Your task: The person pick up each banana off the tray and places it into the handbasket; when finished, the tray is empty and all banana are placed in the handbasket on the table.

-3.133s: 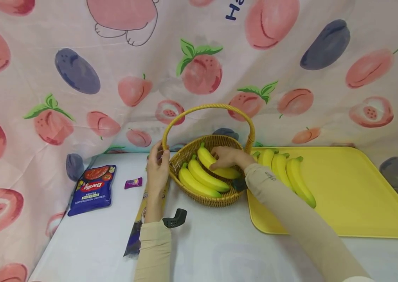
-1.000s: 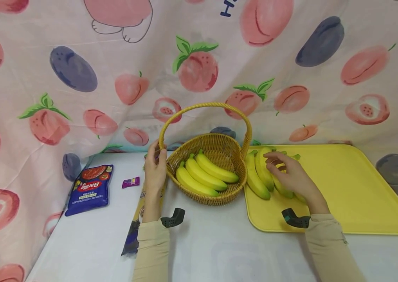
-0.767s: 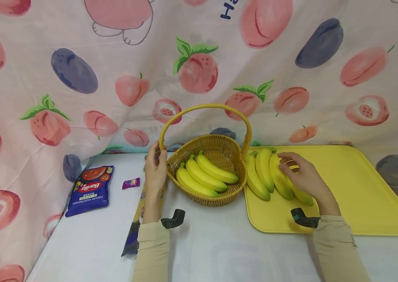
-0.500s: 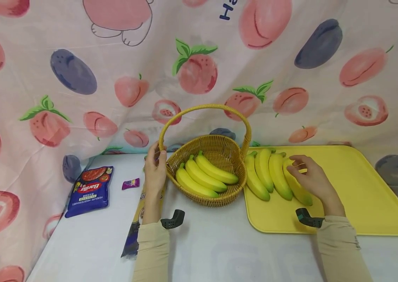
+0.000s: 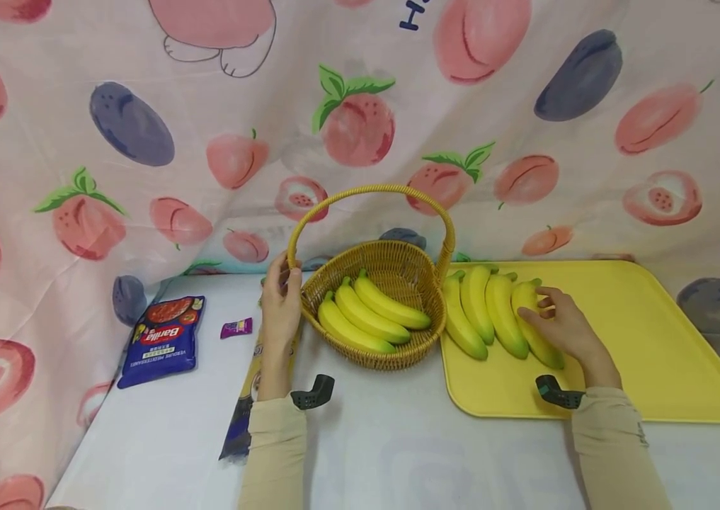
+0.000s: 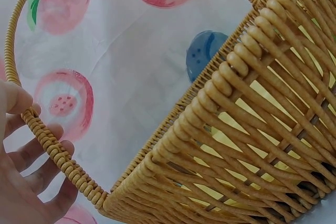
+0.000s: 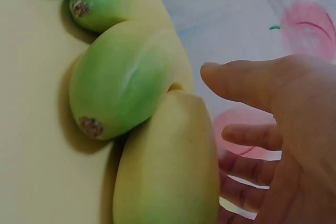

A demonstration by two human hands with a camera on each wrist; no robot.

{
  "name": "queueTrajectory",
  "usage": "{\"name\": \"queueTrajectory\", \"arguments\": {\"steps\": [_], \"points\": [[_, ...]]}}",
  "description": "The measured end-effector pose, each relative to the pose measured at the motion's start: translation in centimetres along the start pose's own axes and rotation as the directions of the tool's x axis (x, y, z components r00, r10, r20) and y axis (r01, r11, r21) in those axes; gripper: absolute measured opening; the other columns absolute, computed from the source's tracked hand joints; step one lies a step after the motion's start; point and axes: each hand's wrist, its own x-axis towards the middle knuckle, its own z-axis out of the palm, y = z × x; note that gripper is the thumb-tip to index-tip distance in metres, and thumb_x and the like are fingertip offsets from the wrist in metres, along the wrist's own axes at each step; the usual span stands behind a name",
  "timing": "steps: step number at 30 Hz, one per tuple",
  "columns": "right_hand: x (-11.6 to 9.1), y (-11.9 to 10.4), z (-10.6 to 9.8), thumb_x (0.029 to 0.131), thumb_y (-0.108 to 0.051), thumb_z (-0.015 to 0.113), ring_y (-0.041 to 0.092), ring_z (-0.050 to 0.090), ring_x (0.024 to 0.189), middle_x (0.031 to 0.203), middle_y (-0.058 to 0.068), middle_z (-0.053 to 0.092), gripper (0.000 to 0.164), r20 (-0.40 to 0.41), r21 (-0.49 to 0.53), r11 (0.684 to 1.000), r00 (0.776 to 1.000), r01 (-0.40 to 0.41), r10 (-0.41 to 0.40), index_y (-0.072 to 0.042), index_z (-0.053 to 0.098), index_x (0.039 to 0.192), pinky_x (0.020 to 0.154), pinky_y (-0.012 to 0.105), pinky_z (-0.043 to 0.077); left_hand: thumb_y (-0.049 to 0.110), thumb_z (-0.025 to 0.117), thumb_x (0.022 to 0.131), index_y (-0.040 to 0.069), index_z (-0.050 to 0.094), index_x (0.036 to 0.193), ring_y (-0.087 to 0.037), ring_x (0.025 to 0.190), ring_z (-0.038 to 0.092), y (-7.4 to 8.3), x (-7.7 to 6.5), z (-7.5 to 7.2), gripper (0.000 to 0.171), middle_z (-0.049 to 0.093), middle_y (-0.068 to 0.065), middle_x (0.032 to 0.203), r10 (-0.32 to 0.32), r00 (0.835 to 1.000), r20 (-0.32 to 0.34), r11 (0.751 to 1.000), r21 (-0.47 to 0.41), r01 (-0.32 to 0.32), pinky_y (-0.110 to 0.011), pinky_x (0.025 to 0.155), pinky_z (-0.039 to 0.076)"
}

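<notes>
My left hand (image 5: 281,304) holds the base of the wicker basket's (image 5: 391,365) arched handle. In the left wrist view its thumb and fingers lie round the wrapped handle (image 6: 55,153). Three bananas (image 5: 391,304) lie side by side in the basket. Over the yellow tray (image 5: 653,354), my right hand (image 5: 566,326) is at the rightmost of several bananas (image 5: 538,333) in a row. The right wrist view shows its thumb raised apart from that banana (image 7: 168,166), with the fingers spread along the banana's side; whether they touch it I cannot tell.
Left of the basket lie a blue Barilla pouch (image 5: 162,343), a small purple packet (image 5: 236,328) and a long yellow-and-purple package (image 5: 241,418), partly under my left arm. A fruit-print cloth (image 5: 360,127) hangs behind the white table (image 5: 385,453).
My right hand has left the third banana in the basket, crossed right over the tray's bananas and come down at the rightmost one. My left hand stays on the handle.
</notes>
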Motion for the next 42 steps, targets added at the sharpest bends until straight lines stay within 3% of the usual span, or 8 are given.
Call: {"name": "queueTrajectory", "arguments": {"steps": [8, 14, 23, 25, 27, 34, 42], "points": [[0.2, 0.7, -0.3, 0.094, -0.052, 0.046, 0.047, 0.044, 0.115, 0.131, 0.036, 0.041, 0.087, 0.070, -0.054, 0.997, 0.996, -0.055, 0.058, 0.012, 0.016, 0.144, 0.095, 0.059, 0.038, 0.020, 0.045, 0.100, 0.014, 0.046, 0.137, -0.024, 0.125, 0.049, -0.4, 0.4, 0.4, 0.038, 0.056, -0.012, 0.126, 0.015, 1.000, -0.010, 1.000, 0.007, -0.014, -0.043, 0.108, 0.039], [0.5, 0.8, -0.5, 0.093, -0.057, 0.044, 0.047, 0.043, 0.116, 0.131, 0.035, 0.041, 0.092, 0.106, -0.092, 0.993, 0.990, -0.079, 0.088, 0.013, 0.015, 0.145, 0.097, 0.060, 0.037, 0.020, 0.045, 0.100, 0.015, 0.045, 0.138, -0.025, 0.126, 0.048, -0.3, 0.6, 0.4, 0.039, 0.055, -0.013, 0.128, -0.009, 1.000, 0.003, 1.000, -0.016, 0.009, -0.042, 0.109, 0.038], [0.4, 0.9, -0.6, 0.094, -0.054, 0.043, 0.048, 0.044, 0.114, 0.128, 0.037, 0.043, 0.088, 0.105, -0.092, 0.993, 0.990, -0.080, 0.090, 0.016, 0.021, 0.142, 0.095, 0.059, 0.039, 0.011, 0.043, 0.099, 0.003, 0.043, 0.139, -0.031, 0.128, 0.046, 3.4, -0.5, 0.0, 0.040, 0.052, -0.023, 0.129, -0.024, 0.999, 0.025, 1.000, -0.007, 0.024, -0.045, 0.110, 0.037], [0.4, 0.9, -0.6, 0.094, -0.055, 0.043, 0.048, 0.044, 0.115, 0.129, 0.037, 0.043, 0.088, 0.103, -0.084, 0.993, 0.990, -0.086, 0.095, 0.015, 0.022, 0.142, 0.095, 0.059, 0.039, 0.010, 0.043, 0.099, 0.003, 0.042, 0.139, -0.031, 0.128, 0.046, 3.6, -0.5, 0.0, 0.040, 0.052, -0.024, 0.129, -0.025, 0.999, 0.025, 1.000, -0.002, 0.025, -0.044, 0.110, 0.037], [0.3, 0.8, -0.6, 0.094, -0.055, 0.044, 0.048, 0.043, 0.116, 0.130, 0.037, 0.042, 0.087, 0.101, -0.071, 0.993, 0.990, -0.092, 0.099, 0.014, 0.022, 0.143, 0.095, 0.059, 0.039, 0.010, 0.043, 0.099, 0.002, 0.042, 0.139, -0.032, 0.128, 0.046, 3.5, -0.5, 0.0, 0.041, 0.052, -0.024, 0.130, -0.024, 0.999, 0.025, 1.000, -0.005, 0.024, -0.045, 0.110, 0.037], [0.1, 0.5, -0.5, 0.094, -0.054, 0.043, 0.047, 0.043, 0.116, 0.131, 0.037, 0.041, 0.085, 0.100, -0.042, 0.995, 0.991, -0.091, 0.095, 0.011, 0.021, 0.145, 0.094, 0.058, 0.040, 0.018, 0.046, 0.099, 0.013, 0.045, 0.138, -0.027, 0.127, 0.047, 0.0, 0.4, 0.1, 0.039, 0.054, -0.018, 0.129, -0.007, 1.000, 0.004, 1.000, -0.024, 0.007, -0.045, 0.109, 0.038], [-0.1, 0.4, -0.4, 0.094, -0.055, 0.044, 0.045, 0.043, 0.116, 0.131, 0.034, 0.042, 0.085, 0.100, -0.015, 0.996, 0.991, -0.087, 0.089, 0.010, 0.022, 0.145, 0.092, 0.055, 0.042, 0.019, 0.046, 0.100, 0.013, 0.046, 0.137, -0.025, 0.120, 0.051, -0.7, 0.2, 0.2, 0.038, 0.056, -0.017, 0.124, 0.045, 0.999, -0.016, 0.999, -0.021, -0.045, -0.046, 0.104, 0.041]]}}
